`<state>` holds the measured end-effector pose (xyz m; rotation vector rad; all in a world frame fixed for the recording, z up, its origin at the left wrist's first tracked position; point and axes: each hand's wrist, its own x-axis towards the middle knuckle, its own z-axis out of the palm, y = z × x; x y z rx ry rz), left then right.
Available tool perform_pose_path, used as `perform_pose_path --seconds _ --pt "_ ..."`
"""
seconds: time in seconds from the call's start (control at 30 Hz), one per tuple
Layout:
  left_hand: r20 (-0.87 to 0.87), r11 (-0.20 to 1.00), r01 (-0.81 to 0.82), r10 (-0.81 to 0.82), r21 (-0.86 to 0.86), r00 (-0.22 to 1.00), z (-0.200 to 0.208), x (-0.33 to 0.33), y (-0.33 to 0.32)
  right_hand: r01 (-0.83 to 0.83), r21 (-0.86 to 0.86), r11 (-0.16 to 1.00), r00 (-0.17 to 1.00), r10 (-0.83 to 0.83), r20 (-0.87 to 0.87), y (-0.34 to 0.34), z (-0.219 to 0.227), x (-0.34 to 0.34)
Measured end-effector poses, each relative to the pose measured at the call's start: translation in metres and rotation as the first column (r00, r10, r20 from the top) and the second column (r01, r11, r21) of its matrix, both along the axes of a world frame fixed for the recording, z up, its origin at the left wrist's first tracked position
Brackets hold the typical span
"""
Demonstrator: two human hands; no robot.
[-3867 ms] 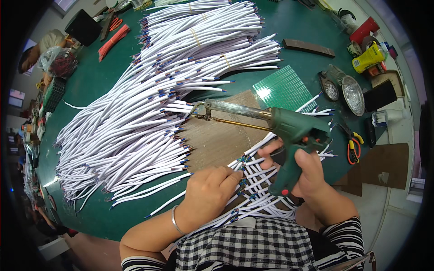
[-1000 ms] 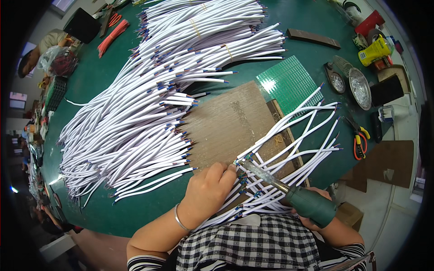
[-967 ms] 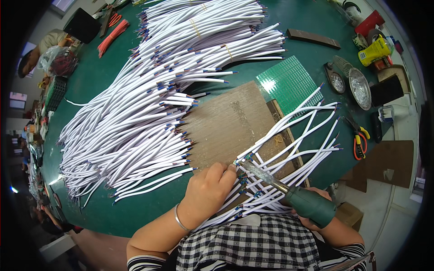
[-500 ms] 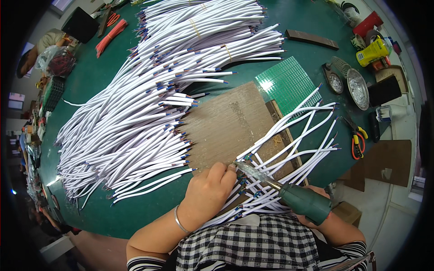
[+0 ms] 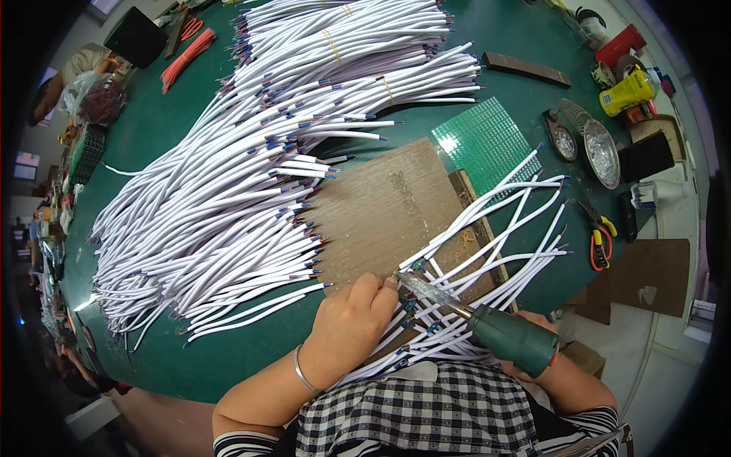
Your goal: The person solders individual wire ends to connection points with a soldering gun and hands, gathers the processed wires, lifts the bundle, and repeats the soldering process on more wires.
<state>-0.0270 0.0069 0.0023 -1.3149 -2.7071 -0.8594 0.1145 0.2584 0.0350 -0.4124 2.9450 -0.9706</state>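
Note:
My left hand (image 5: 354, 308), a metal bangle at its wrist, rests at the near edge of a brown wooden board (image 5: 381, 198) with thumb and fingers pinched together. What they pinch is too small to make out. The metal nozzle of a dark green heat gun (image 5: 512, 341) reaches right up to those fingertips. My right hand (image 5: 537, 327), partly hidden behind its body, grips the gun. Under and around the nozzle lie loose white cables (image 5: 487, 266) with stripped, coloured wire ends, crossing one another. Left of the board spreads a big pile of similar white cables (image 5: 198, 221).
A green gridded mat (image 5: 487, 141) adjoins the board. To the right are orange-and-yellow-handled pliers (image 5: 600, 240), a metal dish (image 5: 601, 152) of small shiny pieces and a yellow bottle (image 5: 628, 91). A dark bar (image 5: 525, 68) and red wires (image 5: 186, 59) lie farther back.
The view has shifted very slightly. Both hands, the heat gun and the cables hold practically the same places.

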Motion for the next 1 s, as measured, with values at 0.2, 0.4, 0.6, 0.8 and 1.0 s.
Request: perform_pose_path --seconds 0.2,0.4,0.6,0.8,1.0 --pt "0.000 1.000 0.012 -0.012 -0.016 1.000 0.000 0.000 -0.001 -0.035 0.027 0.999 0.997 0.037 -0.065 0.002 0.000 -0.004" --pt "0.002 0.999 -0.025 0.025 0.034 1.000 -0.001 0.000 0.001 -0.047 0.025 0.999 0.998 0.048 -0.042 0.002 0.004 -0.006" --pt "0.002 0.999 -0.027 0.027 0.036 1.000 -0.001 0.000 0.003 -0.031 -0.038 0.999 0.999 0.030 -0.024 0.007 -0.001 -0.002" --pt "0.003 0.999 -0.025 0.025 0.035 1.000 0.001 0.000 0.003 0.199 -0.307 0.931 0.965 -0.131 0.227 0.010 0.012 0.003" --pt "-0.020 0.999 -0.037 0.038 0.034 0.999 -0.001 0.001 0.002 0.497 -0.754 0.429 0.867 -0.283 0.410 -0.001 0.023 -0.025"
